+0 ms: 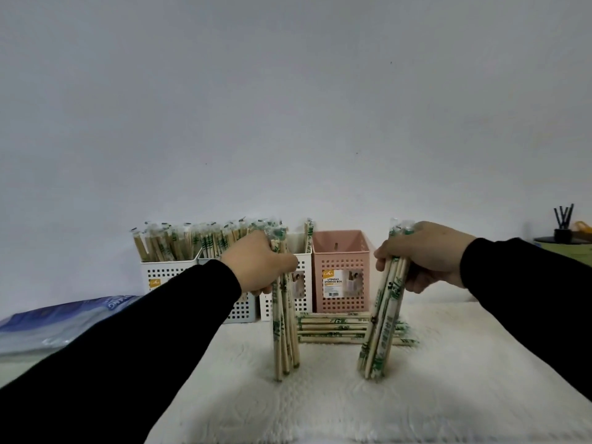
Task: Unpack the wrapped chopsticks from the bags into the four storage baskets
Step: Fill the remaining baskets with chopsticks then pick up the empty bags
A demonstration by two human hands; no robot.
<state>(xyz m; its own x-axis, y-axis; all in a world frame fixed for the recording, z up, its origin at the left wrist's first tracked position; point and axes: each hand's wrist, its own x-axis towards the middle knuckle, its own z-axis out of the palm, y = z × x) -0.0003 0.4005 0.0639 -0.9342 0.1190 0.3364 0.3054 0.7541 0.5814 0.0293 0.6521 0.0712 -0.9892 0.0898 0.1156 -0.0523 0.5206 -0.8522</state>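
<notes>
Black sleeves (134,354) filled the near foreground, and from them two hands stood apart over the white cloth (320,405), each busy with its own bundle.

The fingers of the left hand (258,265) were curled tight round a bundle of wrapped chopsticks (283,334), held upright with its lower ends planted on the cloth. The right hand (426,256) gripped a second bundle (381,325) near its top, fingers wrapped round it, the sticks leaning slightly and also touching down on the cloth. Both looked to be getting squared up before going into a basket.

Taking the pink basket (341,274) as the mark: it stood against the wall and appeared empty. Just left of it a white basket (299,283) showed only a stick or two above its rim, half hidden by the left hand. Further left, a pale blue basket (238,310) and another white one (160,274) were packed full. In front of the pink basket a loose pile of chopsticks (336,328) lay flat on the cloth between the two bundles. Far to its left lay a crumpled blue bag (61,318), seemingly emptied.

So I judged roughly half done: two baskets filled, two left.

Room was generous. Open cloth lay all around the bundles, and the air above the pink basket was clear. The cloth's edges sat well out to either side; a dark pot of sticks (563,225) stood far right, out of the way.
</notes>
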